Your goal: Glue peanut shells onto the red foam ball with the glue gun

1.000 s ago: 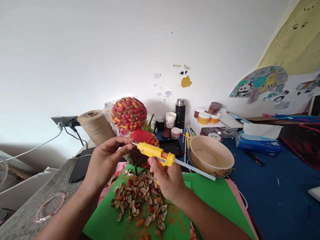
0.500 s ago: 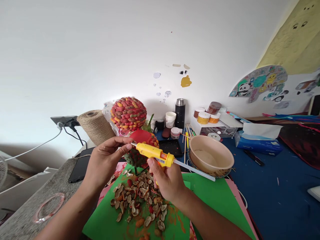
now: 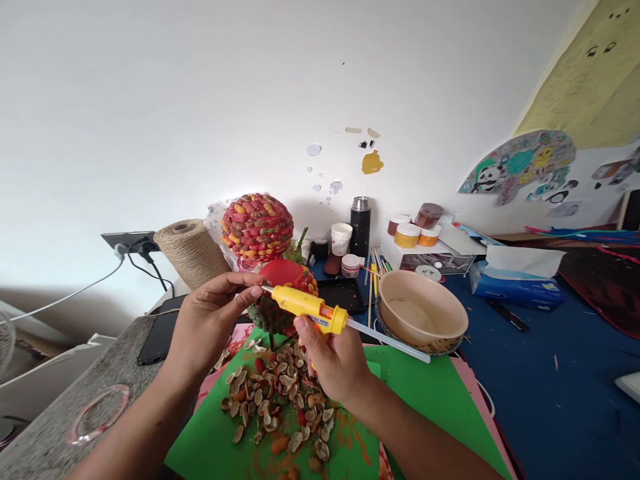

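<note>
My right hand point(image 3: 335, 357) is wrapped around a yellow hot glue gun point(image 3: 300, 303), a long translucent glue stick point(image 3: 390, 339) poking out of its rear. The metal nozzle points left and meets the fingertips of my left hand point(image 3: 215, 313). Thumb and forefinger there are pinched together; a small dark edge shows between them, too hidden to name. Just behind the nozzle stands a round form point(image 3: 283, 277) with a bare red top and coloured peanut shells on its sides. Below my hands, many loose peanut shell halves point(image 3: 285, 387) lie on green paper point(image 3: 200, 443).
A ball covered in red and orange shells point(image 3: 257, 227) rises behind, beside a twine spool point(image 3: 193, 253). A beige bowl point(image 3: 423, 310) stands right of the glue gun. Farther back are a black flask point(image 3: 361, 227), paint jars point(image 3: 407, 235) and a tissue pack point(image 3: 517, 287). A phone point(image 3: 160, 333) lies left.
Both hands and the glue gun stay almost where they were. My left fingertips and the nozzle have shifted very slightly to the left.
</note>
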Demonstrator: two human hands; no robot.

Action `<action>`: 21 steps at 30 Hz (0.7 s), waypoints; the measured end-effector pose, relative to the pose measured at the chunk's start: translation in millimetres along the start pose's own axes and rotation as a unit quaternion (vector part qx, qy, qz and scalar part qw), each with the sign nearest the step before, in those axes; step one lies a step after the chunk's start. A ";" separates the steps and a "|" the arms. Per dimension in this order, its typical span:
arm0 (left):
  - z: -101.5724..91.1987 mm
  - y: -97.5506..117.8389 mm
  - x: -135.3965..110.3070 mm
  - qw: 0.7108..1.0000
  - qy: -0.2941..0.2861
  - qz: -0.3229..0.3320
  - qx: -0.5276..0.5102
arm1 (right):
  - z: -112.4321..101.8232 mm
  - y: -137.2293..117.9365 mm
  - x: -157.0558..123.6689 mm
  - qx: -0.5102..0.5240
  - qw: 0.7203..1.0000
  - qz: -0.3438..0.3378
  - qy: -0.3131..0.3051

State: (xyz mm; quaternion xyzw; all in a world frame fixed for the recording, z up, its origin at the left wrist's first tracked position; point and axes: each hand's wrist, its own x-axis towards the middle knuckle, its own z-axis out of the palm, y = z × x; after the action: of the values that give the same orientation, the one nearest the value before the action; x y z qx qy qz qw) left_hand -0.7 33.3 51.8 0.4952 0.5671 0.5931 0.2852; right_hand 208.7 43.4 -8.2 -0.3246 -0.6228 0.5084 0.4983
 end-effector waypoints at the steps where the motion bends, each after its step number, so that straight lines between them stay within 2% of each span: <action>1: 0.2 0.1 -0.2 1.000 -0.001 0.000 -0.001 | 0.0 -0.1 -0.1 -0.001 1.000 0.002 -0.001; 21: 1.5 -1.7 -0.2 1.000 -0.007 0.011 -0.013 | 0.9 2.9 2.6 -0.003 1.000 -0.027 0.015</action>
State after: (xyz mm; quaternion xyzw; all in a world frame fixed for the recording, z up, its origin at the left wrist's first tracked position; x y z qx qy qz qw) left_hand 0.3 34.0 49.9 0.5018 0.5515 0.6005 0.2888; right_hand 206.8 46.3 -10.3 -0.3167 -0.6251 0.4884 0.5200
